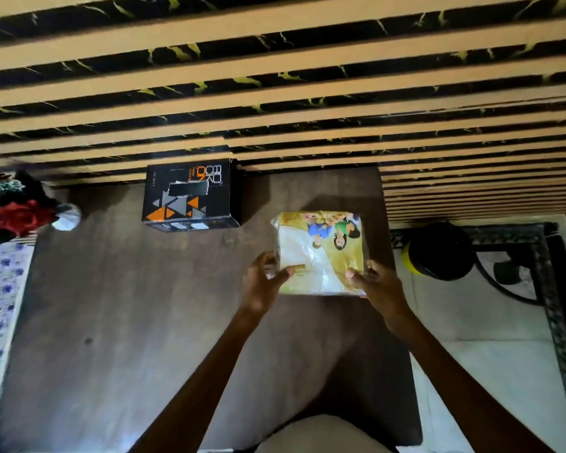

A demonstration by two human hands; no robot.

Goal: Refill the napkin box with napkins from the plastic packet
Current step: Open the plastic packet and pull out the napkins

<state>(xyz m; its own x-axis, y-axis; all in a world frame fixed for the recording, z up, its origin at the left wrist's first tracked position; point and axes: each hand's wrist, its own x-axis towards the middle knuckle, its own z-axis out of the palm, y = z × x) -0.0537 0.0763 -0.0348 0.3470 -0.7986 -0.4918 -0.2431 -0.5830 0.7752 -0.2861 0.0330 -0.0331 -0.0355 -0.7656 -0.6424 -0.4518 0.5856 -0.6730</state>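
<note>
A plastic packet [321, 253] of white napkins, yellow with printed cartoon figures, lies on the brown table [118, 305] right of centre. My left hand [263, 282] grips its near left corner, thumb on top. My right hand [378, 286] grips its near right corner. The napkin box [188, 196], black with orange and grey triangles and a dark slot on top, stands at the table's far edge, left of the packet. No napkins show in its slot.
A vase of red and dark flowers [17, 214] stands at the far left. A striped tan and black wall panel [275, 93] runs behind the table. A black and yellow round object [438, 253] sits on the floor to the right.
</note>
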